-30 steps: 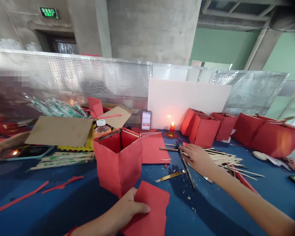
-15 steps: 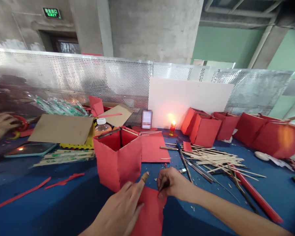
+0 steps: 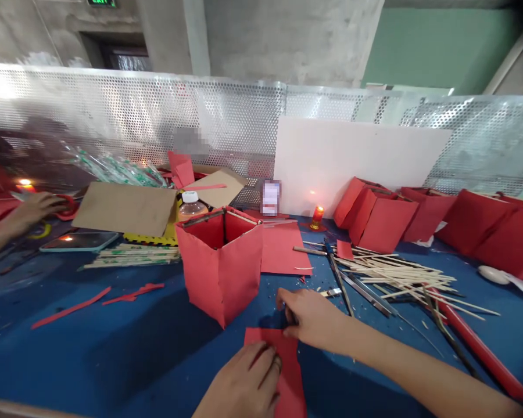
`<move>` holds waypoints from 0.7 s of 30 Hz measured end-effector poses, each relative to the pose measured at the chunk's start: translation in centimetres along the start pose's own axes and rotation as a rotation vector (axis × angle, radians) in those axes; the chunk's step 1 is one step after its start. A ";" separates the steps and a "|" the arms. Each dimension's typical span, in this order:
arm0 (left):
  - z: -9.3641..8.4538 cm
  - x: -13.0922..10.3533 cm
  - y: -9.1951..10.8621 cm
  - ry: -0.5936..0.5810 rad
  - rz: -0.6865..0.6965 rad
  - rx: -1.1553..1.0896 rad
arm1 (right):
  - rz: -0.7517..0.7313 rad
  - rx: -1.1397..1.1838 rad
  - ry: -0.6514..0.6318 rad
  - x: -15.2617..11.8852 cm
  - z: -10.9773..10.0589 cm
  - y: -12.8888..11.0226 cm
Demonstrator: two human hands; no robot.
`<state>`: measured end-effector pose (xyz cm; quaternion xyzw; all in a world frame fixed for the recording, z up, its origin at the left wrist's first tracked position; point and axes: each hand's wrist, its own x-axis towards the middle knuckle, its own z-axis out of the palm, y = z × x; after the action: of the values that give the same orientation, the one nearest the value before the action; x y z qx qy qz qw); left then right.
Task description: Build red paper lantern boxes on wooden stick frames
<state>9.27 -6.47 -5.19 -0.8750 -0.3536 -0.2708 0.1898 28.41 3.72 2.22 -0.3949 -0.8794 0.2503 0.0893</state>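
Observation:
A red paper sheet (image 3: pixel 290 377) lies on the blue table at the front centre. My left hand (image 3: pixel 250 377) rests on its left part, fingers bent and slightly apart, with nothing seen in them. At the sheet's top right corner is my right hand (image 3: pixel 303 316), its fingers curled together; whatever they hold, if anything, is hidden. An open-topped red paper box (image 3: pixel 220 273), edged with thin sticks, stands upright just beyond my left hand.
A lit candle (image 3: pixel 317 217) burns behind loose sticks (image 3: pixel 401 273). More red boxes (image 3: pixel 383 217) stand at the right, near a red rod (image 3: pixel 483 342). Another person's hand (image 3: pixel 41 206) is at the far left, beside a phone (image 3: pixel 79 241) and cardboard (image 3: pixel 124 208).
My left hand has drawn back toward the front edge, and its outstretched index finger is now bent. The view has tilted down and shifted left.

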 end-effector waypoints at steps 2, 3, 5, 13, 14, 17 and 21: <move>-0.2 -0.2 -0.2 -0.037 0.027 0.004 | 0.003 -0.027 0.033 0.1 -0.2 0.3; -0.2 -0.3 -0.4 -0.057 0.043 0.004 | -0.005 -0.032 0.051 0.2 -0.1 0.4; 0.0 -0.5 -0.6 -0.080 0.068 0.000 | -0.045 -0.036 0.072 0.4 0.5 0.4; 0.4 -0.5 -0.6 -0.039 0.070 0.028 | -0.234 -0.114 0.063 1.5 2.8 0.8; 0.5 -0.4 -0.6 -0.012 0.073 0.035 | -0.229 -0.135 0.076 1.6 2.9 0.8; 0.9 -0.3 -0.6 0.049 0.053 0.051 | -0.198 -0.189 0.105 1.8 2.6 0.8; 1.6 -0.4 -0.6 -0.014 0.034 0.057 | -0.126 -0.242 0.139 1.5 0.4 2.1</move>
<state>9.13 -5.49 -6.62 -0.8770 -0.3474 -0.2512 0.2170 28.65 5.90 0.76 -0.3630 -0.9180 0.1082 0.1173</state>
